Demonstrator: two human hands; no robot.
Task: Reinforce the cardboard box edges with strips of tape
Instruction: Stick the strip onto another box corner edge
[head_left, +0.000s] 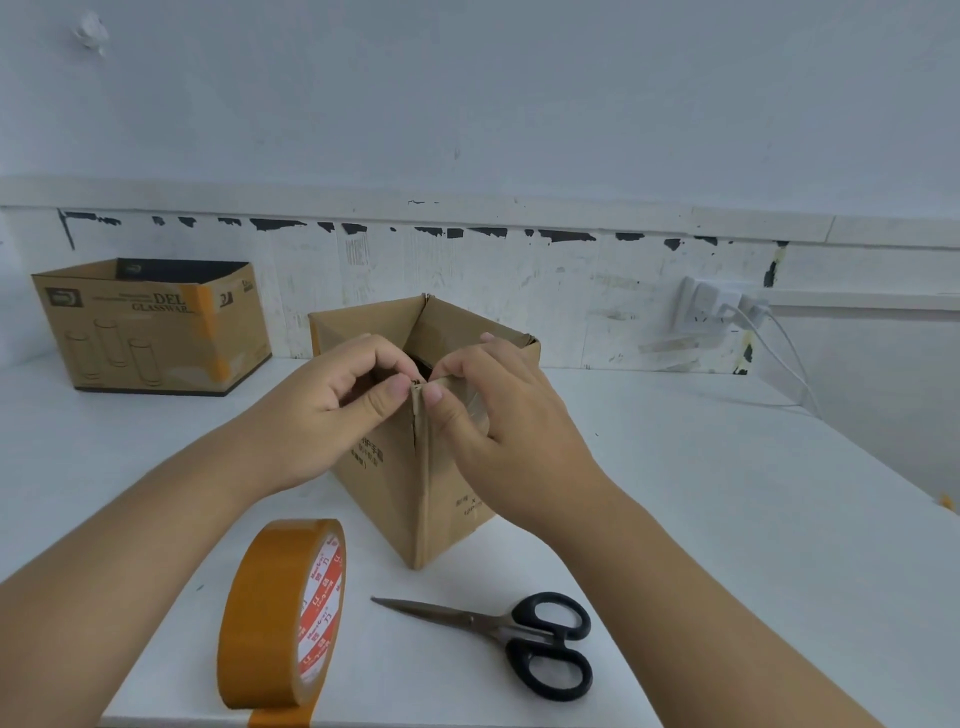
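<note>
The cardboard box (415, 457), standing open-topped at the frame's centre with its near corner split, is looking light and easily buckled, so both hands, left hand (332, 410) and right hand (488, 415), are pinching its top rim beside that corner.

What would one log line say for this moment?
left hand: pinches box corner | right hand: presses tape strip there | tape roll, scissors: idle

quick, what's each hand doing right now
Left hand: fingers curled, pinching the top of the box at its near corner.
Right hand: pinching a strip of clear tape against the same corner.
</note>
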